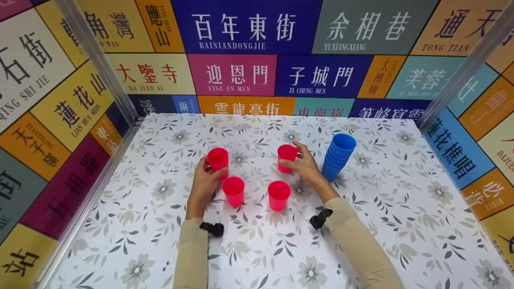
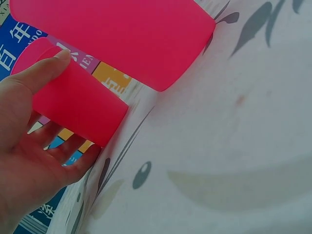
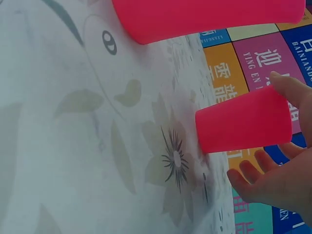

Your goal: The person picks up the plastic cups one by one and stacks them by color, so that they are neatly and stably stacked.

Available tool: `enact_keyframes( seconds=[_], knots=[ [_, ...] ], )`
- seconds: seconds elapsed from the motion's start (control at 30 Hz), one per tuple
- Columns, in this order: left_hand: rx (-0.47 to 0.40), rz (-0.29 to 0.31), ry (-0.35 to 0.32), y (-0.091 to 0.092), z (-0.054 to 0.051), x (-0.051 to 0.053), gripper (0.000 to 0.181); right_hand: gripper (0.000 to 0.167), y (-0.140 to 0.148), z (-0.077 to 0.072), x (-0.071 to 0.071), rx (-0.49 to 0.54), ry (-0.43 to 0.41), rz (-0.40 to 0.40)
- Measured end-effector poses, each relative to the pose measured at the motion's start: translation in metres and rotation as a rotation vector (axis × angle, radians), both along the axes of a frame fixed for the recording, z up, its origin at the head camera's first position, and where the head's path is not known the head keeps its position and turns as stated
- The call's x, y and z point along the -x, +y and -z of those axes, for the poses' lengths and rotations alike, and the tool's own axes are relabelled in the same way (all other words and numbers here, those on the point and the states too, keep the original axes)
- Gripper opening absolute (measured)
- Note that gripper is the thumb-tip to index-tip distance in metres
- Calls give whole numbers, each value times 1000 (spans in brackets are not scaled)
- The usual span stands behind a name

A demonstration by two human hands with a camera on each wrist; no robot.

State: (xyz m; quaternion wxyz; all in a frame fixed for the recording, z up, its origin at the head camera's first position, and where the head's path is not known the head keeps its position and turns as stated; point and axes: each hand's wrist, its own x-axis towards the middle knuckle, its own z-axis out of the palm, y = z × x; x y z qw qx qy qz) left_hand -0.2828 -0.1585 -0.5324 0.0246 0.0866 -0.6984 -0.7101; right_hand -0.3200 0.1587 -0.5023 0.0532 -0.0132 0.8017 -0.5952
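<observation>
Toward the back left, my left hand (image 1: 202,180) holds a red cup (image 1: 219,160), its thumb (image 2: 51,68) on the cup's side and the other fingers round the far side. My right hand (image 1: 307,162) has its thumb and fingers about another red cup (image 1: 286,157); in the right wrist view its lower fingers (image 3: 248,170) stand off the cup. Both cups are upright, mouth up. Nearer the person, two more red cups stand upright, the left one (image 1: 233,194) close to the left hand's cup and the right one (image 1: 278,198) in front of the right hand's.
A leaning-looking stack of nested blue cups (image 1: 337,158) stands just right of the right hand. The table (image 1: 257,257) has a floral cover. Panels with printed Chinese place names (image 1: 241,76) close off the back and both sides. Each wrist carries a black camera strap (image 1: 212,228).
</observation>
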Motion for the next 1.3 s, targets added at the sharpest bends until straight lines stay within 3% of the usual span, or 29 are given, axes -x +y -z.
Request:
enact_keyframes(
  seconds=[0.57, 0.73, 1.03, 1.3],
  knots=[
    [-12, -10, 34, 3, 2, 3, 71, 75, -1, 5, 2, 94, -79, 54],
    [-6, -13, 12, 2, 1, 2, 71, 77, -1, -1, 0, 94, -103, 53],
    [21, -7, 1, -1, 1, 2, 76, 77, -4, -19, -4, 125, -40, -12],
    [3, -11, -9, 0, 1, 2, 75, 74, -7, -39, -7, 80, 29, -37]
  ],
)
